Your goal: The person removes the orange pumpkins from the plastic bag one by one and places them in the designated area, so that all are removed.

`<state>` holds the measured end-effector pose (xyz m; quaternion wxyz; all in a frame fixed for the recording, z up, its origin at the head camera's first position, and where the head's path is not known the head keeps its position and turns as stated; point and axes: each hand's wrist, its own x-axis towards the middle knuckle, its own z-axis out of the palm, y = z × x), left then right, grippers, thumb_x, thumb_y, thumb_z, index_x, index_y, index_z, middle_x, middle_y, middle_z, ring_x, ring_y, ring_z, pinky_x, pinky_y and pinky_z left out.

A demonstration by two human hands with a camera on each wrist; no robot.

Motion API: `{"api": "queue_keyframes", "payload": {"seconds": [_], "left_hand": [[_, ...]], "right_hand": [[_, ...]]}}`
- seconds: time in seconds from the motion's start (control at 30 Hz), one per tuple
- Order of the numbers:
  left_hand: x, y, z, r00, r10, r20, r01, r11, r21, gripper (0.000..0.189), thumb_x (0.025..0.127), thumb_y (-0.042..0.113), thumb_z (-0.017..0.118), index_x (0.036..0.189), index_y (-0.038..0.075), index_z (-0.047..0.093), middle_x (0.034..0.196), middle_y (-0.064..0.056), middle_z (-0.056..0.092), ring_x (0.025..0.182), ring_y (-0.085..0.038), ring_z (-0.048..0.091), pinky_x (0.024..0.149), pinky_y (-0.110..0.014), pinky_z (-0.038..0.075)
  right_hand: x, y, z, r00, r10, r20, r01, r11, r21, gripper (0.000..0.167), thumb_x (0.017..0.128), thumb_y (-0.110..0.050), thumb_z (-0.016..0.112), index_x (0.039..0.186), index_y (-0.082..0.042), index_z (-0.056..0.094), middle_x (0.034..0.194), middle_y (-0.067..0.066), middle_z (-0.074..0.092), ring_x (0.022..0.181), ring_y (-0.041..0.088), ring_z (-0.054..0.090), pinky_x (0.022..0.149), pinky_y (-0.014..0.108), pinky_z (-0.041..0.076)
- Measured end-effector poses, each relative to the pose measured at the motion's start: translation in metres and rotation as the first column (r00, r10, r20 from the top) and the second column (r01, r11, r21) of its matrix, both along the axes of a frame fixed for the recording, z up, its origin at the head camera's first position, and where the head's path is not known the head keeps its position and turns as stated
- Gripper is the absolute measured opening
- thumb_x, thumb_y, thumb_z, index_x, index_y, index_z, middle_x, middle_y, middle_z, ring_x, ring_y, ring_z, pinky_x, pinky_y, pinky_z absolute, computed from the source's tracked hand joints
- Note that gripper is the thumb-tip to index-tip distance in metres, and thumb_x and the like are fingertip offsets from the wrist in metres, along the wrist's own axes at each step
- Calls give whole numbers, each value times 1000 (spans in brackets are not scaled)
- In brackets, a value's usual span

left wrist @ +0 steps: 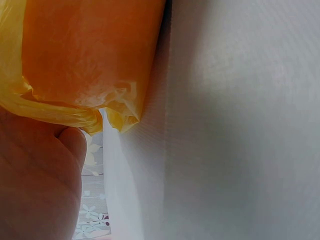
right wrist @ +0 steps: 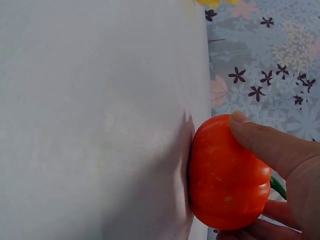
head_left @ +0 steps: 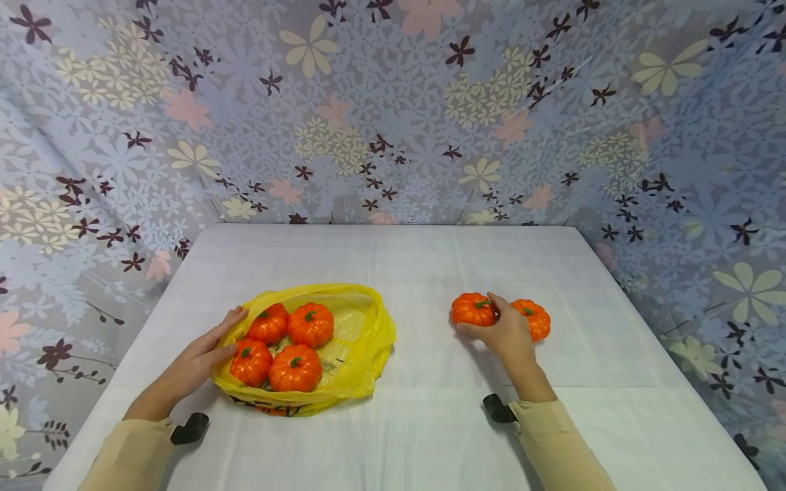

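Note:
My right hand [head_left: 508, 334] grips a small orange pumpkin [head_left: 473, 309] with a green stem, thumb on one side and fingers on the other. In the right wrist view that pumpkin [right wrist: 227, 175] is low over the white table, its stem toward my palm. A second pumpkin [head_left: 533, 320] sits just right of the hand, partly hidden by it. On the left, a yellow plastic bag [head_left: 368, 368] lies spread wide, with several pumpkins [head_left: 296, 368] inside. My left hand [head_left: 193, 365] rests against the bag's left side, its fingers extended along the rim.
A white cloth covers the table [head_left: 430, 423]. Behind it and at both sides hangs a flowered curtain [head_left: 405, 123]. Black wrist-camera mounts [head_left: 499, 409] stick out from both sleeves, close over the cloth.

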<state>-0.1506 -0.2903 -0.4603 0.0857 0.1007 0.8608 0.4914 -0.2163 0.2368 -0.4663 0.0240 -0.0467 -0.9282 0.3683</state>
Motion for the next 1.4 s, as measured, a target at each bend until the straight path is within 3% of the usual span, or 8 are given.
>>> {"api": "queue_keyframes", "payload": {"seconds": [0.27,0.53,0.87,1.03,1.4], "left_hand": [[-1,-1,-1,1000,-1,3,1,1000,1,60,104,14,47,160,10,27,167,-18,5,151,-43,-3,111,-75,1],[-1,-2,-4,1000,-1,7,1,1000,8,60,104,14,47,161,12,26,167,-18,5,151,-43,-3,111,-75,1],[-2,-3,-4,1000,-8,-10,8,1000,0,60,104,14,47,160,10,26,167,-17,7,151,-42,-2,112,-74,2],[-2,-3,-5,1000,-11,-10,11,1000,13,60,104,10,46,160,9,26,167,-17,6,151,-43,-2,112,-74,1],[-4,-2,-4,1000,-1,5,1,1000,2,62,103,10,46,161,11,25,167,-17,5,151,-43,-2,111,-75,1]], "right_hand": [[2,-2,2,1000,-1,-9,1,1000,27,85,80,-36,86,146,1,48,142,28,52,127,48,49,105,61,42],[2,-4,3,1000,-3,-14,3,1000,10,90,79,-34,87,150,0,43,146,28,48,130,48,46,107,62,39],[2,-8,6,980,-3,-200,-4,999,-35,101,74,-35,91,154,-5,39,152,21,44,136,44,44,109,59,38],[2,-11,13,978,14,-208,-23,999,-42,105,75,-35,91,156,-2,34,155,22,40,141,42,37,112,56,35],[-1,-14,19,974,44,-223,-46,999,-5,105,72,-44,91,153,-3,40,152,22,44,139,41,41,111,55,37]]}}
